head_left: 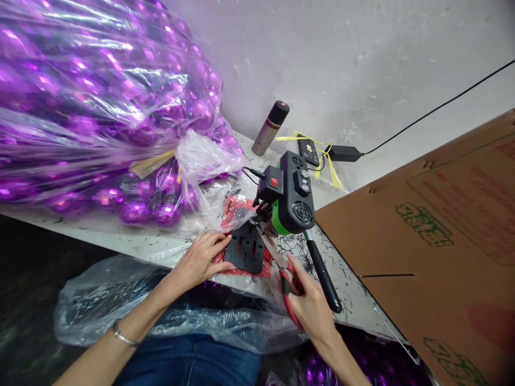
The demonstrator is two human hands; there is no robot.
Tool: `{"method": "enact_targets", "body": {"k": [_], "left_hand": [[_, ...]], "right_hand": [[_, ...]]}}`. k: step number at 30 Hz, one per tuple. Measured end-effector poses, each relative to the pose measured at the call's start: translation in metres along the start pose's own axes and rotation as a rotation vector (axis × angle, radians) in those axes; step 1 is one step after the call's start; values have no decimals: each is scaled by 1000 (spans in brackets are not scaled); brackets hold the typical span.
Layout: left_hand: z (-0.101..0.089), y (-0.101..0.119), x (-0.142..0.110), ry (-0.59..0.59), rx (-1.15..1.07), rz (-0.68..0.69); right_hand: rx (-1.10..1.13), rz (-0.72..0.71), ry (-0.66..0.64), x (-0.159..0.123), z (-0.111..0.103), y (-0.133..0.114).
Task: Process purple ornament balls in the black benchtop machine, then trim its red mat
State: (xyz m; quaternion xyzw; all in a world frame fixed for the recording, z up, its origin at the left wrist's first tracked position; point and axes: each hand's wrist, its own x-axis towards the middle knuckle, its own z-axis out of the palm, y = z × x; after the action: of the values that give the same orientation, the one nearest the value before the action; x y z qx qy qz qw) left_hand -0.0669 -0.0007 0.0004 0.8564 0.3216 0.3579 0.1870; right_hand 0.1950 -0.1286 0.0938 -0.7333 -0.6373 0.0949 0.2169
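Observation:
My right hand [309,300] is closed around the red-and-black handles of a pair of scissors [286,284]. Their blades point up and left, towards the right edge of a slotted black plate [246,252]. On the plate's left edge rests my left hand [205,257], with its fingers stretched out and its thumb near the lower corner. The plate lies on a red sheet [265,265] strewn with black bits. Just behind it stands a small black-and-green bench machine [293,193] with a red switch and a black lever handle [324,276].
Large clear bags of shiny purple balls [120,96] fill the left. A cardboard box [422,230] borders the right side. Behind the machine are a bottle [270,128], a black power adapter [344,153] with its cable, and yellow ties [333,174]. Clear plastic [161,311] hangs over my lap.

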Motion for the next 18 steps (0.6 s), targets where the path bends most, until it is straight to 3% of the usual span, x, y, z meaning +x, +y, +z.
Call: {"method": "enact_targets", "body": {"k": [4, 7, 12, 15, 18], "left_hand": [[-2, 2, 1, -4, -1, 14], [-2, 2, 1, -3, -13, 1], [-1, 1, 0, -14, -6, -12], [-2, 1, 0, -8, -7, 8], [-1, 1, 1, -3, 5, 13]], "right_hand": [[-329, -249, 112, 30, -43, 12], [-339, -278, 27, 42, -57, 13], [83, 24, -214, 27, -28, 10], [190, 110, -228, 13, -10, 8], [125, 36, -140, 5, -2, 13]]}}
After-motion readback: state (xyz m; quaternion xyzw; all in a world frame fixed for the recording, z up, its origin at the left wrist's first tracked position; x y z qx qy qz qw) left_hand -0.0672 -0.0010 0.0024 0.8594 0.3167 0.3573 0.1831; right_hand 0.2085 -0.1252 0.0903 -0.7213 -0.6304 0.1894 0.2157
